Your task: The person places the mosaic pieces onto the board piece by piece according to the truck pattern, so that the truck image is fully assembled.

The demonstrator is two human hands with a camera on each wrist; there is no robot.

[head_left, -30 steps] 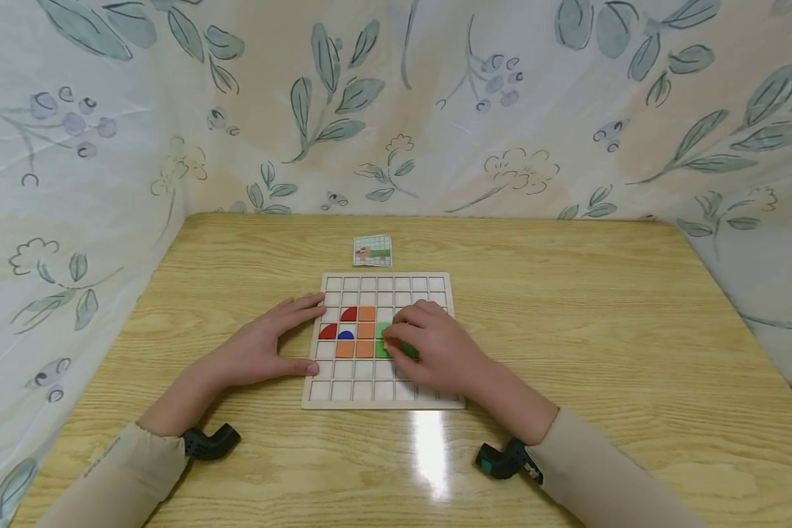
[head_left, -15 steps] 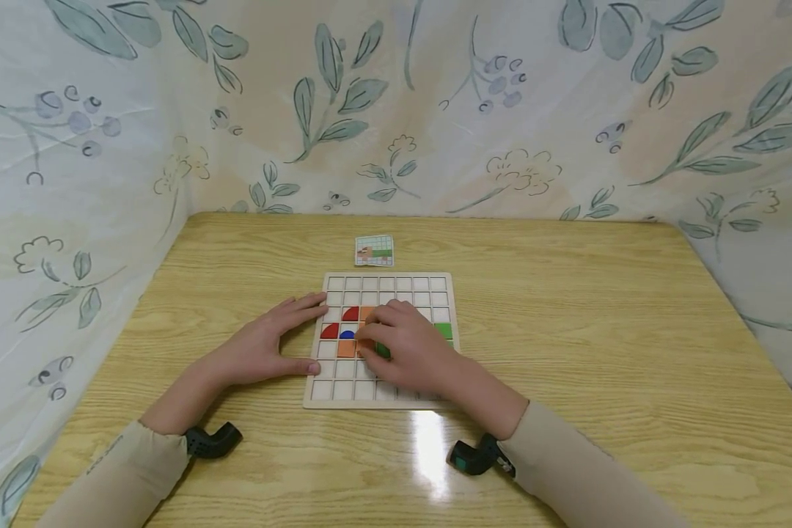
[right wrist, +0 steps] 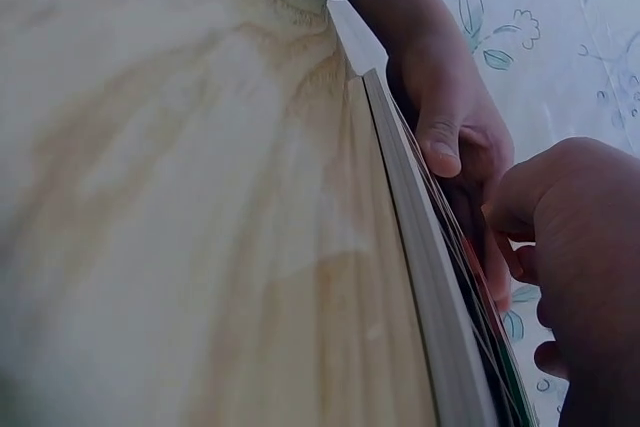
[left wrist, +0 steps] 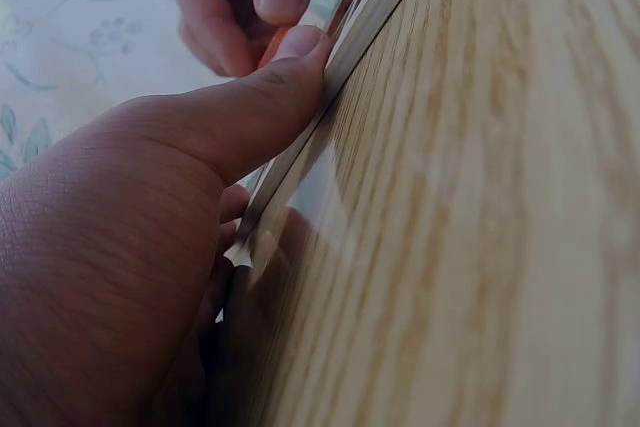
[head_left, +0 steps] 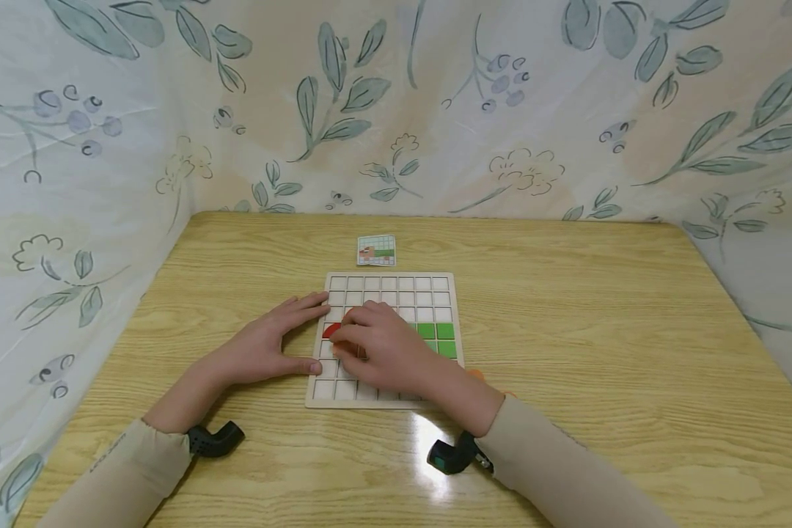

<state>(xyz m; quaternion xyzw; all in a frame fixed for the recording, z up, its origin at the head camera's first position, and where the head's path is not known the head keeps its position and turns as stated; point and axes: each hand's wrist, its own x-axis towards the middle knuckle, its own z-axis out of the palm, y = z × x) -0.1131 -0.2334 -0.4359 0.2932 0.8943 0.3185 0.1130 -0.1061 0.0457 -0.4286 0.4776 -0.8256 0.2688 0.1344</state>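
Note:
A pale wooden grid board lies flat on the table. My left hand rests flat at its left side, with the thumb pressed against the board's edge. My right hand hovers over the left middle cells, fingers curled down. In the left wrist view an orange tile shows between its fingertips. A red quarter-round tile peeks out beside that hand. Several green tiles fill cells at the right. The other tiles under the hand are hidden.
A small pattern card lies behind the board. An orange piece sits on the table by the board's lower right corner. Leaf-print cloth walls close in the left, back and right of the wooden table.
My right hand slid left across the board, from the green tiles to the orange and red ones, uncovering the green tiles. The left hand stayed in place.

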